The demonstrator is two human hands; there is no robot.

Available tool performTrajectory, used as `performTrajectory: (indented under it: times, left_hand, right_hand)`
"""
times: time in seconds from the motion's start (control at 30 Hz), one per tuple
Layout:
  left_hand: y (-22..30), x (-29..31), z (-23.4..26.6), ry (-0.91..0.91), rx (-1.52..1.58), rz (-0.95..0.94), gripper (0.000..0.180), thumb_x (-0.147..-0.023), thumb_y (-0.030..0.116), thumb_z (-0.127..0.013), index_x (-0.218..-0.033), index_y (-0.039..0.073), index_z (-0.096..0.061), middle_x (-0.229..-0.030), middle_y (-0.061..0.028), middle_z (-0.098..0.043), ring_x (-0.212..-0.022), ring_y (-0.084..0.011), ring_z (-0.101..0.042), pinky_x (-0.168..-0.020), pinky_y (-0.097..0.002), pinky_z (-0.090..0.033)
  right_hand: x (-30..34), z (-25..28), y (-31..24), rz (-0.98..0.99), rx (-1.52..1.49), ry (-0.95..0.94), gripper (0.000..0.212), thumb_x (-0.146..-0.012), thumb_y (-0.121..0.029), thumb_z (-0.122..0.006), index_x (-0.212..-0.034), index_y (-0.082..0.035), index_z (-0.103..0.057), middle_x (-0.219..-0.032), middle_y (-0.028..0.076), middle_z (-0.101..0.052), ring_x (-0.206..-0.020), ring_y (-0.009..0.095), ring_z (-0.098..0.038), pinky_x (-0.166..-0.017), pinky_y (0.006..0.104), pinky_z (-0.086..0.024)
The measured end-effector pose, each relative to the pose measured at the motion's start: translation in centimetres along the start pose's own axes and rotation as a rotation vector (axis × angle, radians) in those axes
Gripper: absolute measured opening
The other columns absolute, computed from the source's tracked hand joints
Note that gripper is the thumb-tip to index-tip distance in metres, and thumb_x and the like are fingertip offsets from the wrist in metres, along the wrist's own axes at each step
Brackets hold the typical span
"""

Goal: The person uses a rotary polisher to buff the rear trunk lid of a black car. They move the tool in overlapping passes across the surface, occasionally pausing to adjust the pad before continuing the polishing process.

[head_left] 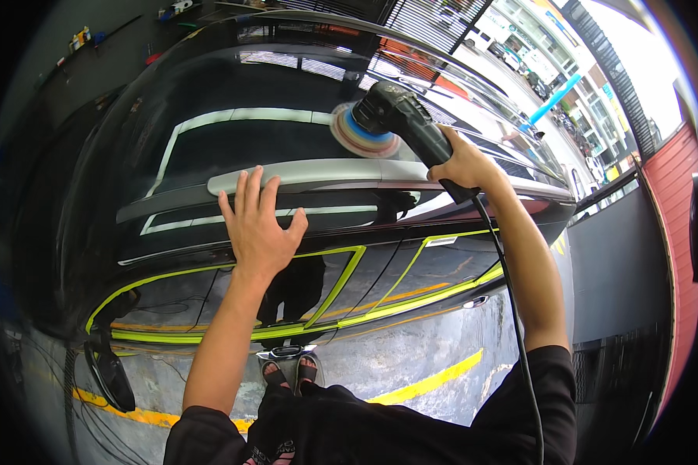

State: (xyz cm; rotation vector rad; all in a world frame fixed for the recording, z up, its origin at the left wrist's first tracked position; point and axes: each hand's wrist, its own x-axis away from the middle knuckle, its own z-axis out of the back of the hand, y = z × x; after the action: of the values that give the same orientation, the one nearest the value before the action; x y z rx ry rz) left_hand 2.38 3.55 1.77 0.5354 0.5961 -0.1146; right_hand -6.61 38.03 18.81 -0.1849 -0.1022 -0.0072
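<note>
A black car polisher [411, 120] is in my right hand [469, 164], whose fingers wrap round its handle near the cord end. Its round pad [364, 132], with a blue backing, lies over the glossy black car roof [240, 143], just beyond the silver roof rail [310, 174]. Whether the pad presses on the paint I cannot tell for sure. My left hand [260, 221] lies with fingers spread on the roof's near side, fingertips reaching the rail's left part. Bright light strips reflect in the roof.
Yellow-green masking tape [341, 287] borders the side windows. From the polisher a black cord [512, 310] hangs past my right arm. The side mirror [110, 376] juts out at lower left, near cables on the concrete floor [380, 372]. A red wall [675, 201] stands at right.
</note>
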Motion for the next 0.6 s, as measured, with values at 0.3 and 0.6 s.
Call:
performTrajectory:
  times: [0.3, 0.6]
  left_hand:
    - [0.1, 0.1, -2.6, 0.015, -0.05, -0.013, 0.068, -0.083, 0.041, -0.074, -0.141, 0.008, -0.061, -0.159, -0.0144, -0.05, -0.15, -0.038, -0.042, -0.12, -0.0639, -0.031]
    - [-0.1, -0.1, -2.6, 0.043, -0.069, -0.046, 0.066, -0.085, 0.044, -0.068, -0.139, 0.007, -0.064, -0.154, -0.0161, -0.056, -0.145, -0.0423, -0.049, -0.117, -0.0619, -0.037]
  right_hand:
    - [0.4, 0.4, 3.5, -0.035, -0.021, 0.011, 0.111, -0.062, -0.039, -0.087, -0.16, -0.016, -0.04, -0.111, 0.025, -0.072, -0.1, 0.041, -0.071, -0.093, 0.0439, -0.054]
    - [0.5, 0.5, 4.8, -0.084, -0.069, 0.016, 0.111, -0.063, -0.031, -0.088, -0.16, -0.009, -0.038, -0.124, 0.025, -0.067, -0.112, 0.039, -0.067, -0.101, 0.0423, -0.051]
